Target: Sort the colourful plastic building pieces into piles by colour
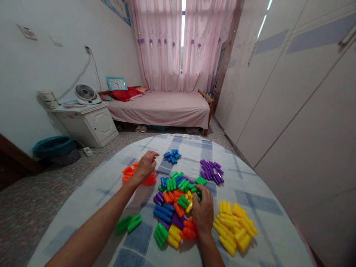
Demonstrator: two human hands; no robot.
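My left hand (147,163) is raised over the far side of the orange block pile (150,180), beside a small heap of blue blocks (172,156). One of its fingers points right, and I see nothing held in it. My right hand (204,209) lies at the right edge of a mixed pile of plastic building blocks (178,196). Its fingers and thumb are apart, touching green blocks (191,187); the palm hides part of the pile. The blocks look like short joined tubes in green, blue, orange, yellow and purple.
Purple blocks (211,171) lie at the back right and yellow blocks (235,226) at the right. Two green blocks (134,223) are at the front left. All sit on a round table with a checked cloth (267,218). Beyond are a bed (167,107) and a wardrobe (292,111).
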